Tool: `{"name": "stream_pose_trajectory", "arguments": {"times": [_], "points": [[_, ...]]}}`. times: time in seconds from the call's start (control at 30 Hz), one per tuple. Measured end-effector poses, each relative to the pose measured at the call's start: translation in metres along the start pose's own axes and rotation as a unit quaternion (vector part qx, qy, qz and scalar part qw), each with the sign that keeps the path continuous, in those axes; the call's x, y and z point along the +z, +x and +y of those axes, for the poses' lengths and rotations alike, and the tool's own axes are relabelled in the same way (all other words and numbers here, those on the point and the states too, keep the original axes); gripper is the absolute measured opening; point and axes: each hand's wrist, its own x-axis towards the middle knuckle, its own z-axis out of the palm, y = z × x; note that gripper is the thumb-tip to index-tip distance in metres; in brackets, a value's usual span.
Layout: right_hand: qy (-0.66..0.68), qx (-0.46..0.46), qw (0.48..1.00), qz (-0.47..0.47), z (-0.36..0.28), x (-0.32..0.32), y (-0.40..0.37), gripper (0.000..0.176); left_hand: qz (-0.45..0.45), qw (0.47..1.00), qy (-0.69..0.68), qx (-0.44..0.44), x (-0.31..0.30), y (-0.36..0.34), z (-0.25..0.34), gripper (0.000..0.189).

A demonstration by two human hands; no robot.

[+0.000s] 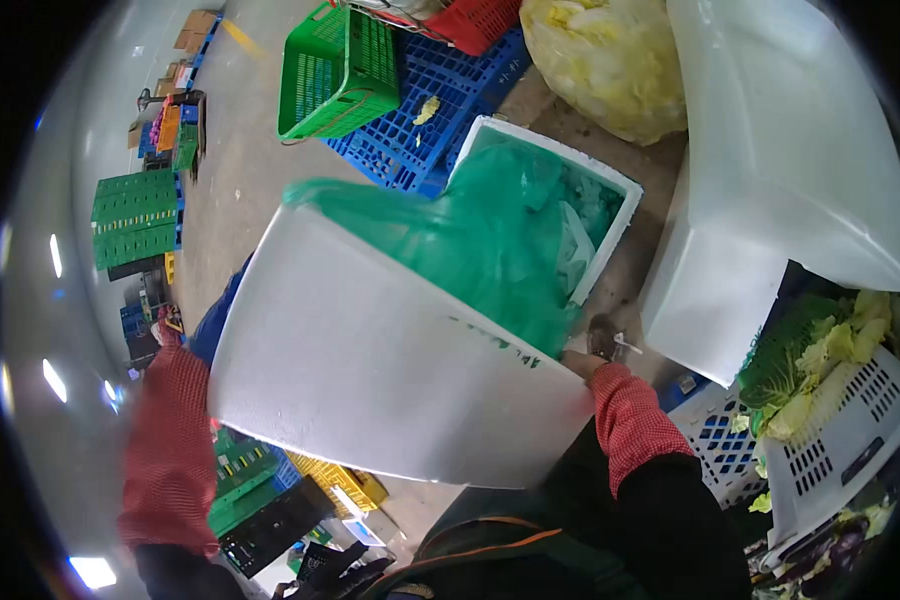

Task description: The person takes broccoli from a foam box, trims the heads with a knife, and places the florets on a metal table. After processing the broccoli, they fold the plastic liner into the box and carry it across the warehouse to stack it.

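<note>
A large white foam box [370, 370] is tilted in front of me, its outer wall towards me and green marks near one edge. Green plastic film [490, 230] spills from its mouth into a second white foam box [625, 215] on the floor, which holds crumpled clear and green film. My right hand [582, 365] grips the tilted box's right edge. At the far left, my left hand [168, 332] is small and blurred, with the forearm alongside the box's left side; its fingers cannot be made out. Red oversleeves cover both forearms.
A green crate [340, 85] stands on a blue pallet [410, 120] beside a red basket [480, 22]. A clear bag of leafy vegetables [610, 65] and another white foam box [740, 200] are at right. Cabbage leaves lie in a white crate [840, 430]. Green crates [135, 220] are stacked left.
</note>
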Motion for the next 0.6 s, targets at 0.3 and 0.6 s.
{"name": "stream_pose_trajectory", "arguments": {"times": [0.3,0.6], "points": [[0.015,-0.078,0.995,-0.061,0.012,0.065,0.042,0.067,0.108,0.993,-0.049,-0.005,-0.048,-0.052,0.009,0.058],[-0.015,-0.128,0.990,0.052,-0.119,0.066,-0.102,0.068,0.298,0.936,-0.187,0.010,-0.170,-0.175,-0.065,0.055]]}}
